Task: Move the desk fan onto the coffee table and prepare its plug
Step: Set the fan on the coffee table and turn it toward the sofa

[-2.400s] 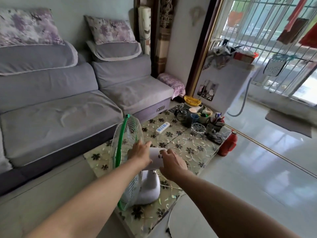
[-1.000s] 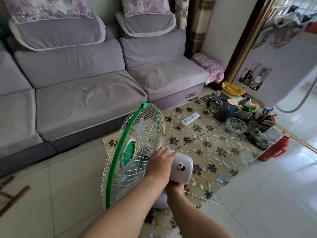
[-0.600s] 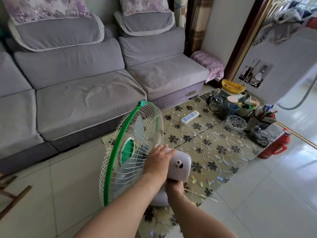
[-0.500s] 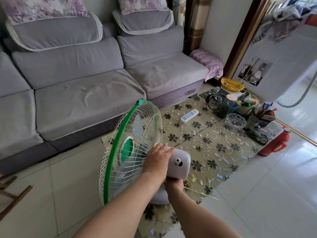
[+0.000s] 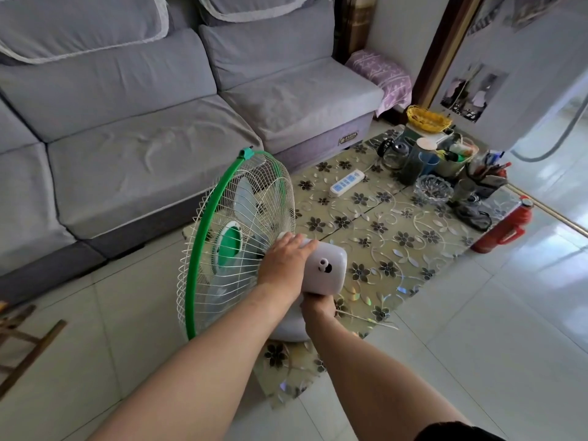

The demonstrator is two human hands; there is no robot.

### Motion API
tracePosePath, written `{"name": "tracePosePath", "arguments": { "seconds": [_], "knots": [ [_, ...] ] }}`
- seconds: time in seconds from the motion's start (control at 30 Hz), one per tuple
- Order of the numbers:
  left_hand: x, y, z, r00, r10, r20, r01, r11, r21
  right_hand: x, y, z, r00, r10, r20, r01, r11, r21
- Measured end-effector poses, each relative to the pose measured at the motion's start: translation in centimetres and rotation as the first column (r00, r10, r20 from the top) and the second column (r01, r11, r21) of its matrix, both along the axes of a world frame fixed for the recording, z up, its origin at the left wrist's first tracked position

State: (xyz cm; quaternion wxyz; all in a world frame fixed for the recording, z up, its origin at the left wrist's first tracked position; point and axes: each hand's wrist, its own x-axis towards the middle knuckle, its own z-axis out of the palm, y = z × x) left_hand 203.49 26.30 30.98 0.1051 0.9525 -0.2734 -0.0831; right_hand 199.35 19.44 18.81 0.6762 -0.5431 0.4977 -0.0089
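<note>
Big grey sofa [image 5: 152,154] fills the left and back of my view, and the coffee table [image 5: 397,249] with its flowery cover sits right in front of it on the pale tiled floor. The fan [image 5: 241,224] stands at the near end of that table, base on the cover, green-rimmed cage facing the sofa and hanging out past the table edge over the floor. Its white motor housing points back toward me.

My left hand [image 5: 284,265] is draped over the top of that housing right behind the cage, fingers curled down onto it, so it's wrapped on the fan from above. My right hand [image 5: 318,305] is tucked underneath the housing around the neck, closed on it as far as I can see, though the fingers are mostly hidden behind the stem.

Farther up the table there's a white power strip [image 5: 346,183] lying flat, well apart from the fan, then a clutter of cups and jars at the far end, and a red jug [image 5: 501,232] on the floor just beside the table's corner
</note>
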Motion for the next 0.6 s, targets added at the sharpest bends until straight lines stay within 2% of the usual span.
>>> {"name": "tracePosePath", "arguments": {
  "seconds": [0.13, 0.3, 0.47, 0.6],
  "knots": [
    [0.0, 0.0, -0.1, 1.0, -0.003, 0.001, 0.003, 1.0, 0.006, -0.4, 0.4, -0.1, 0.976, 0.111, -0.188, -0.144, 0.974, -0.172],
    [0.1, 0.0, -0.4, 1.0, -0.003, 0.024, 0.002, 1.0, 0.008, -0.3, 0.3, -0.2, 0.968, 0.15, -0.202, -0.19, 0.962, -0.194],
    [0.1, 0.0, -0.6, 0.999, -0.021, 0.039, 0.021, 1.0, 0.014, -0.1, 0.3, 0.0, 0.98, 0.099, -0.171, -0.117, 0.988, -0.099],
    [0.1, 0.1, -1.0, 0.998, -0.034, 0.051, 0.033, 0.999, 0.024, -0.5, 0.2, 0.5, 0.979, 0.151, -0.134, -0.167, 0.979, -0.116]
  ]
}}
